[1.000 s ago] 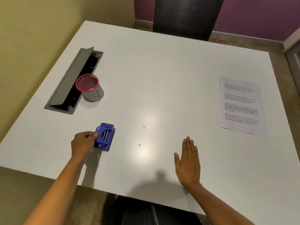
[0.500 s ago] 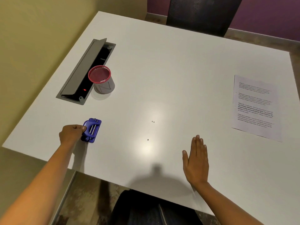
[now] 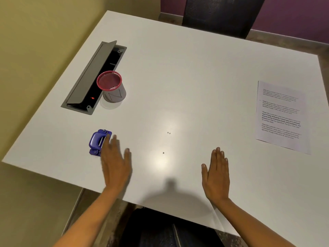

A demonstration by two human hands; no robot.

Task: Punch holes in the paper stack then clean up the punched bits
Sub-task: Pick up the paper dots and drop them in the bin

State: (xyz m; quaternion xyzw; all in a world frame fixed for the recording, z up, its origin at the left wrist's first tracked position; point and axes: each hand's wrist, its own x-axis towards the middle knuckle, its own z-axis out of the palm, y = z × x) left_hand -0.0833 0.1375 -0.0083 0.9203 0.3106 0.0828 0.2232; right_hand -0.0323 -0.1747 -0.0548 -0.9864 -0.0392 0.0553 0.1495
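A blue hole punch (image 3: 97,142) lies on the white table (image 3: 204,72) near its left front edge. My left hand (image 3: 116,162) is just right of the punch, blurred, fingers spread, holding nothing. My right hand (image 3: 216,172) rests flat on the table, fingers together and extended, empty. Between my hands lie small punched bits: a pair (image 3: 168,133) and a single one (image 3: 163,152). The printed paper stack (image 3: 280,114) lies flat at the right side of the table.
A red-rimmed mesh cup (image 3: 111,86) stands beside an open grey cable hatch (image 3: 93,77) at the left. A dark chair (image 3: 220,15) is at the far edge. The near table edge runs just under my wrists.
My left hand has let go of the hole punch and moved right of it with fingers open. The right hand stayed flat. The view shifted a little.
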